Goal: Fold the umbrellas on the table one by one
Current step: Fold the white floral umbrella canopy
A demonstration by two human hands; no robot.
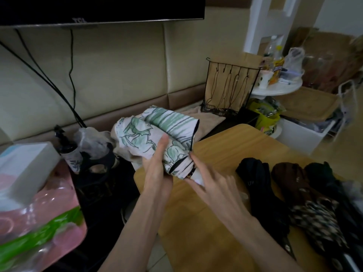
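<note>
A white umbrella with green leaf print (157, 130) is held above the wooden table's (222, 146) left end, its canopy loosely bunched. My left hand (157, 165) grips it from the left, fingers pointing up along the fabric. My right hand (212, 183) holds the umbrella's near end, thumb and fingers around the rolled fabric. On the table to the right lie a black umbrella (261, 193), a brown patterned umbrella (306, 203) and another dark umbrella (330, 179), side by side.
A black wire rack (229, 89) stands behind the table. At left sit a white box (25, 165), a pink and green plastic pack (39, 222) and a dark bottle (66, 148). A screen (98, 10) hangs above. Clutter fills the right background.
</note>
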